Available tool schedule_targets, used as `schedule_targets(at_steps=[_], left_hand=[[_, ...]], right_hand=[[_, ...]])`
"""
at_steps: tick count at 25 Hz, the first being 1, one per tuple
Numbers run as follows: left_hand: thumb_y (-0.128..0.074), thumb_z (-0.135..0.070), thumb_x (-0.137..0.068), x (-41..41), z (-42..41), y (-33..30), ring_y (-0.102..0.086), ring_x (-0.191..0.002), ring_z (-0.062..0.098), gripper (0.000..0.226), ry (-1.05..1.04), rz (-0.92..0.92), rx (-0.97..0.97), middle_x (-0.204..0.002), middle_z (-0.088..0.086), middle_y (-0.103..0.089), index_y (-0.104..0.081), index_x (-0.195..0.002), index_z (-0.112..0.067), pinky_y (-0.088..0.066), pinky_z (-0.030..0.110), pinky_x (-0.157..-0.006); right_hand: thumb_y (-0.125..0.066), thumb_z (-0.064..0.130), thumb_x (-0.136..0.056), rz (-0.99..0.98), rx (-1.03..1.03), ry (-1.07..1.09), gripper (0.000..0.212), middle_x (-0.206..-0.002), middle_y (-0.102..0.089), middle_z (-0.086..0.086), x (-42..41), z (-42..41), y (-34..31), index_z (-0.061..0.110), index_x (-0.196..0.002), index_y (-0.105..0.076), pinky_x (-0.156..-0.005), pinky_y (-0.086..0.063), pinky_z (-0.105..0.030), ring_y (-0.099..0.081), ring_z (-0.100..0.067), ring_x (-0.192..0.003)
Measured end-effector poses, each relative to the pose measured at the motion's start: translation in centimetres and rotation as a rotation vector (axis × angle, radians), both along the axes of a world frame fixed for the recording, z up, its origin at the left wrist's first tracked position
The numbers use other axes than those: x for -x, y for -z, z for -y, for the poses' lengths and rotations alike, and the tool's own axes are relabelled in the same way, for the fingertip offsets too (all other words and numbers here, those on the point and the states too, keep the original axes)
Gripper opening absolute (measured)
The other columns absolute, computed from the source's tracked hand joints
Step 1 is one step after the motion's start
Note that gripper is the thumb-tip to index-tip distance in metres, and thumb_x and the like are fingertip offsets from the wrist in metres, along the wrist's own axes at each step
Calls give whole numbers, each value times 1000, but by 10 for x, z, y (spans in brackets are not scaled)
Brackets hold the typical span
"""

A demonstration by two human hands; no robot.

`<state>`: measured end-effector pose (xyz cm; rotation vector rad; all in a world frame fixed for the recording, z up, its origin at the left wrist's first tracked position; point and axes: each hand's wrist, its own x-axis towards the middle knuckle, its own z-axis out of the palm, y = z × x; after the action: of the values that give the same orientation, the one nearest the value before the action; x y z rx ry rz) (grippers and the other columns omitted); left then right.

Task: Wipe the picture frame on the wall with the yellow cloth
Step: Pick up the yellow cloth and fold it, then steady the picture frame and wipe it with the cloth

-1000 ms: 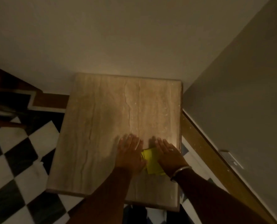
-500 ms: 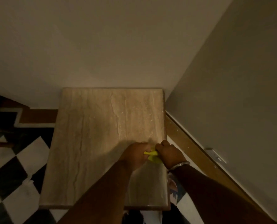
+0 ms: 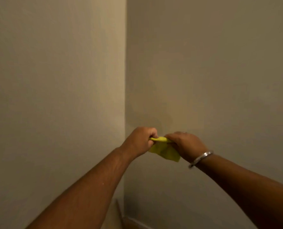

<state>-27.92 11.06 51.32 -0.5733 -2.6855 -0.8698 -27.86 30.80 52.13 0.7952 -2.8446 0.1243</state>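
A person's two bare hands hold a small, crumpled bright-yellow cloth (image 3: 164, 148) up in front of the corner where two plain beige painted walls meet. The left hand (image 3: 140, 141) is curled into a fist, clamped on the cloth's left end; the right hand (image 3: 185, 144), knuckles up, pinches the right end, so the top edge of the fabric runs as a short twisted band between the two hands, which sit close together. The rest of the cloth hangs loose below that band, its lower corner dropping toward the right wrist. A thin silver metal bangle (image 3: 200, 158) circles that wrist, and a ring shows faintly on one finger. Both forearms reach up from the bottom of the frame, the left from lower left, the right from lower right. The left wall (image 3: 55, 80) catches warmer light; the right wall (image 3: 220, 71) lies in duller shade, and a soft shadow falls on it just above the hands. At the very bottom, near the corner, a sliver of pale stone tabletop edge (image 3: 116, 212) and a strip of brown baseboard (image 3: 134, 223) are visible. No picture frame appears in view.
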Motion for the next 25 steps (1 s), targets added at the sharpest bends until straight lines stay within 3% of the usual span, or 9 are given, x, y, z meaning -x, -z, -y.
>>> schedule_targets(at_steps=[3,7,9,11,13,15,21,23,25], left_hand=[[-66,-4,-71,21,-69,-152,-61,-68,16,16,93,-225,-39,-77,5,-73,-72,-80,-16,-39,21,-59],[-70,-2,-76,20,-159,-327,-61,-63,7,25,183,-438,-124,-68,-9,-64,-66,-70,-26,-46,15,-57],[-73,-4,-77,12,-200,-395,-64,-66,8,29,230,-526,-151,-68,-10,-65,-63,-67,-30,-53,21,-60],[-74,-8,-80,5,-243,-452,-67,-71,11,22,256,-632,-164,-72,-6,-68,-67,-71,-27,-59,30,-68],[-75,-14,-81,1,-275,-491,-67,-75,14,10,233,-762,-174,-76,-4,-70,-73,-80,-23,-59,34,-73],[-74,-20,-79,0,-305,-525,-66,-77,19,8,117,-932,-150,-78,-6,-69,-73,-86,-26,-56,34,-73],[-64,-29,-83,28,-353,-558,-64,-99,31,15,-59,-1092,-101,-101,2,-73,-69,-97,-29,-49,41,-86],[-60,-38,-86,48,-351,-553,-60,-111,31,21,-75,-1237,-137,-116,2,-70,-68,-105,-32,-39,42,-94],[-49,-52,-89,69,-342,-549,-48,-132,29,41,-155,-1338,-89,-142,5,-55,-60,-125,-36,-27,48,-109]], right_hand=[[-49,28,-92,-326,114,28,23,-99,-66,-9,-3,-70,-147,24,-110,-63,-65,-46,-35,-61,-33,-86],[-56,21,-90,-671,227,-1,21,-104,-61,-12,-25,-163,-317,16,-107,-67,-68,-51,-33,-58,-27,-85],[-58,22,-90,-781,198,-4,22,-107,-60,-11,-36,-205,-382,15,-109,-66,-71,-51,-27,-57,-21,-88],[-60,19,-88,-877,209,0,22,-108,-61,-11,-45,-247,-435,13,-110,-63,-75,-53,-29,-59,-22,-91],[-61,17,-87,-1009,252,12,20,-103,-64,-12,-50,-276,-473,13,-106,-58,-69,-52,-36,-60,-28,-89],[-59,18,-85,-1165,251,63,17,-98,-65,-10,-49,-302,-505,16,-102,-54,-62,-43,-34,-58,-31,-86],[-56,23,-84,-1240,196,310,18,-107,-59,-12,-19,-319,-549,16,-100,-60,-80,-45,-43,-54,-37,-100],[-56,22,-85,-1329,166,288,21,-110,-58,-13,-5,-312,-542,16,-104,-59,-81,-44,-44,-54,-39,-101],[-58,25,-87,-1376,115,250,28,-112,-60,-12,7,-307,-534,21,-114,-56,-77,-47,-45,-56,-39,-99]])
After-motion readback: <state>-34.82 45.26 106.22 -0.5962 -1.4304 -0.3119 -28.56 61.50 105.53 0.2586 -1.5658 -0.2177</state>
